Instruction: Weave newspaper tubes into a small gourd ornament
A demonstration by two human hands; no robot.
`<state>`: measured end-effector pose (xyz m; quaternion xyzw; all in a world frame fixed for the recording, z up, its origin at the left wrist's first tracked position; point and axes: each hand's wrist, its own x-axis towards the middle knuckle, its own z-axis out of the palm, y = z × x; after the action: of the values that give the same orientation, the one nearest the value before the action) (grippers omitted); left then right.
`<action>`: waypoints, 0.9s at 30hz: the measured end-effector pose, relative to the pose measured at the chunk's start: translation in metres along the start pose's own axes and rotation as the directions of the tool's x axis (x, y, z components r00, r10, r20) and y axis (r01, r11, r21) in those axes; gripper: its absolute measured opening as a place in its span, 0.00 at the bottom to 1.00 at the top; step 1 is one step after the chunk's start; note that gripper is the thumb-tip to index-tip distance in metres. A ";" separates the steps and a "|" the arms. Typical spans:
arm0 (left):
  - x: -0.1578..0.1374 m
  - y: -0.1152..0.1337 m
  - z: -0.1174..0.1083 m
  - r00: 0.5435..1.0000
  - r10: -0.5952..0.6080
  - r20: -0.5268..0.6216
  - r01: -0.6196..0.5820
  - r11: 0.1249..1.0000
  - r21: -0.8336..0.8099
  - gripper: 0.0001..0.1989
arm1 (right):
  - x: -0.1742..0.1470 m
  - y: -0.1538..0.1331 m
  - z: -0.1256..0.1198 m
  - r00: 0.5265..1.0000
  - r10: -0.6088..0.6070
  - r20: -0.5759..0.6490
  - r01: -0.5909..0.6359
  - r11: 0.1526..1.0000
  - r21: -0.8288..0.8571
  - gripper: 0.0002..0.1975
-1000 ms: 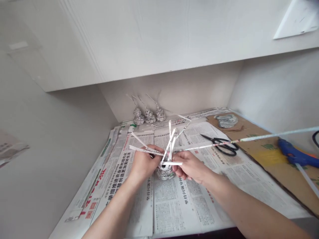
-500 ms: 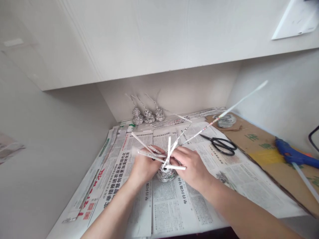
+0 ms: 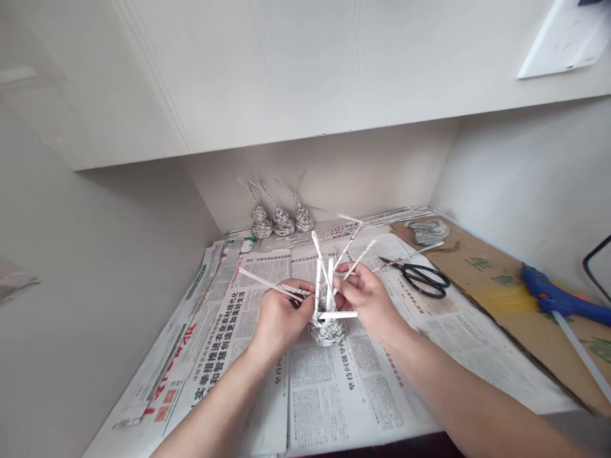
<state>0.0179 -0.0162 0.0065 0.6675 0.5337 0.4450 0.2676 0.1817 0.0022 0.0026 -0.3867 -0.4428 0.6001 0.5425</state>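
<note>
A small round body woven from rolled newspaper (image 3: 327, 333) sits between my hands over the newspaper sheets. Several paper sticks rise or stick out from its top, one (image 3: 337, 314) pointing right. My left hand (image 3: 285, 312) is closed at the left of its rim, with a paper stick (image 3: 258, 278) passing out to the upper left. At the right side my right hand (image 3: 365, 294) pinches a paper stick, its fingertips among the uprights. The fingers partly cover the far side of the weave.
Three woven gourd shapes (image 3: 284, 222) stand at the back wall, beside a bundle of long paper sticks (image 3: 382, 221). Black-handled scissors (image 3: 424, 280) lie to the right. A grey cloth-like lump (image 3: 428, 231) and a blue glue gun (image 3: 548, 294) rest on cardboard (image 3: 496, 296). A cabinet edge overhangs.
The long stick by my right hand has swung down from its raised slant to lie low toward the scissors. My right hand has shifted up slightly, and the sticks stand more upright.
</note>
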 end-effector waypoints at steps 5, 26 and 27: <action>0.001 0.003 0.000 0.989 0.147 0.000 -0.147 0.988 0.051 0.05 | 0.003 -0.001 -0.001 0.995 0.097 0.025 -0.099 0.988 0.117 0.16; 0.001 0.000 -0.002 0.957 0.287 -0.035 -0.281 0.952 0.120 0.10 | -0.012 -0.006 0.007 0.991 0.133 0.018 -0.130 0.984 -0.126 0.07; 0.001 0.001 -0.002 0.959 0.281 -0.040 -0.274 0.953 0.127 0.10 | -0.012 -0.004 0.008 0.989 0.145 0.018 -0.142 0.984 -0.111 0.06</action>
<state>0.0164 -0.0153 0.0085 0.7375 0.4682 0.4642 0.1462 0.1772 -0.0107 0.0085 -0.4390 -0.4530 0.6173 0.4701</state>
